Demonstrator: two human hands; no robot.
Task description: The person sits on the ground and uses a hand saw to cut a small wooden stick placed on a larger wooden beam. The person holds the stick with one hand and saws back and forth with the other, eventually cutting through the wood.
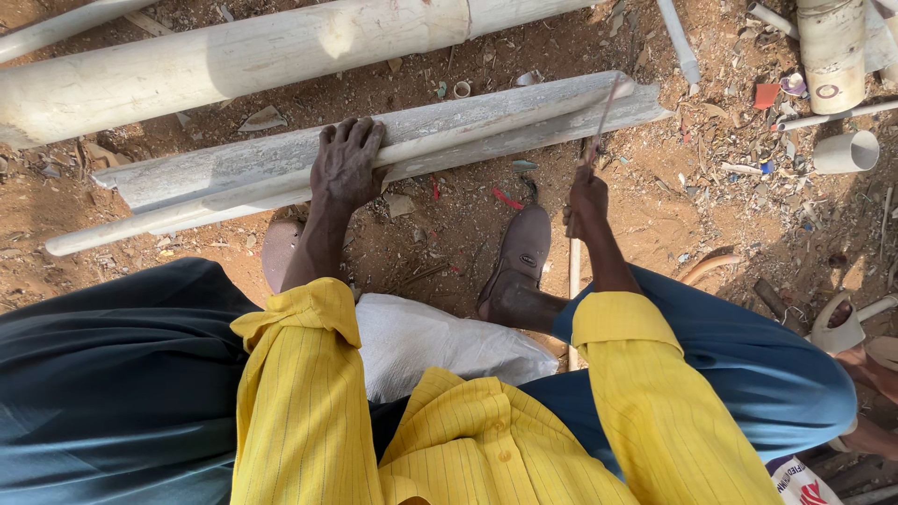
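left hand: my left hand (346, 164) is flat on top of the grey plank (393, 150), fingers spread over the far edge, pressing it down. Not gripping, just pinning it along with the thin pipe (309, 182) lying against its near side.

right hand: my right hand (586, 198) is curled tight around the handle of a thin saw blade (606, 110), which angles up to the right end of the plank. Can't really tell from here if the blade is touching the pipe or the plank edge.

where the work sits: plank and thin pipe lie across the dirt in front of me, left to right, just beyond my shoe (519, 252). The big pale pipe (234, 61) lies behind them, apart.

step: looks to me like I'm mid-cut near the right end, blade on the stock.

next move needs: I reckon steady strokes, keeping the left palm weighted so nothing rolls, and the blade held square.

around: offcuts and a short pipe piece (847, 151) scattered on the right, white sack (430, 341) by my knee.
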